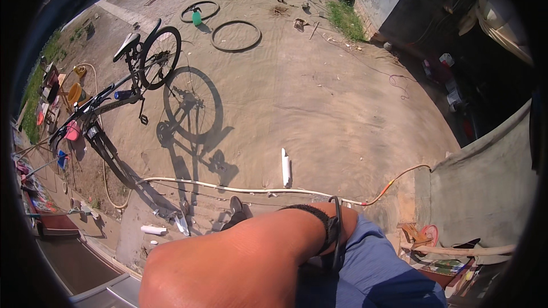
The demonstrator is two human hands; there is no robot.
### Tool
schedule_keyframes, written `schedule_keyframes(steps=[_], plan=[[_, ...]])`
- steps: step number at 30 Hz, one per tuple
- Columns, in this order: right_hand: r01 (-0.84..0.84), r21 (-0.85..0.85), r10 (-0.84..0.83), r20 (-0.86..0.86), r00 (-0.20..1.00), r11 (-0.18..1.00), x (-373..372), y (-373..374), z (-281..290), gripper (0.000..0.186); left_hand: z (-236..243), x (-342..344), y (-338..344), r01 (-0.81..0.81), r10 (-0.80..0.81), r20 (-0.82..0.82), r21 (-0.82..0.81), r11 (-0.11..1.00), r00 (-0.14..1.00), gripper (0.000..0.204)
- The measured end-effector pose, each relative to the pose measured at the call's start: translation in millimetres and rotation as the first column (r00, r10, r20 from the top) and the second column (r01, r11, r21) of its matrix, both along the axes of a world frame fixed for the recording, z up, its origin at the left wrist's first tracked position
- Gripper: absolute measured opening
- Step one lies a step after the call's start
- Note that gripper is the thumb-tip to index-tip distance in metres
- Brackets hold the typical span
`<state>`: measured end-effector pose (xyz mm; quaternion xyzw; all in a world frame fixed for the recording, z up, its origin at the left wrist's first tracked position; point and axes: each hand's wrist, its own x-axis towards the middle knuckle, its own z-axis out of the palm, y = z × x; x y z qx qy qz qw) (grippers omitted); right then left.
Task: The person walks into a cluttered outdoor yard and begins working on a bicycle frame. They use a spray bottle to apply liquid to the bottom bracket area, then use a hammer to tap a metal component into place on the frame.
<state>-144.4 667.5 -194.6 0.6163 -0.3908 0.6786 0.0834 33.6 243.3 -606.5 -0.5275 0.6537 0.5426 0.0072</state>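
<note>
A bent bare arm, seemingly my left, fills the lower middle and reaches across to the right. At its wrist sit a black knitted band [327, 225] and a thin black strap [337, 234]. Only a small part of my left hand [350, 218] shows past the band, next to blue clothing [371, 262]; its fingers are hidden, and I cannot tell whether it holds anything. My right hand is out of view. Beyond the arm a pale hose [228, 186] crosses the ground. A white tube-like piece [286, 167] lies just past it. One dark shoe [236, 205] shows beside the arm.
A black bicycle [128, 71] stands at left, casting a long shadow. Farther off lie two tyres [236, 36] [200, 11] and a green bottle [196, 18]. A grey cloth sheet [485, 182] and wooden pieces [415, 234] are at right; another white piece [153, 230] lies near left.
</note>
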Motion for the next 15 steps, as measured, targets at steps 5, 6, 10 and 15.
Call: schedule_keyframes(steps=[5,6,10,15], plan=[[0.284,0.164,-0.265,-0.125,0.956,0.945,-50.8,17.2,-27.7,0.043,-42.4,-85.3,9.9,0.105,-0.106,0.038,0.021,0.994,0.994,0.060],[0.337,0.191,-0.308,-0.163,0.937,0.922,-64.6,19.2,-30.3,0.045,-47.1,-106.7,11.6,0.124,-0.124,0.039,0.023,0.992,0.991,0.060],[0.232,0.381,-0.262,0.029,0.964,0.895,-133.8,47.4,-65.9,0.010,-65.9,-177.4,11.6,0.172,-0.173,0.051,0.024,0.985,0.984,0.061],[0.266,0.751,-0.599,0.209,0.773,0.604,-213.2,143.6,-161.1,0.021,-84.3,-283.5,27.9,0.257,-0.257,0.038,0.007,0.966,0.966,0.063]])
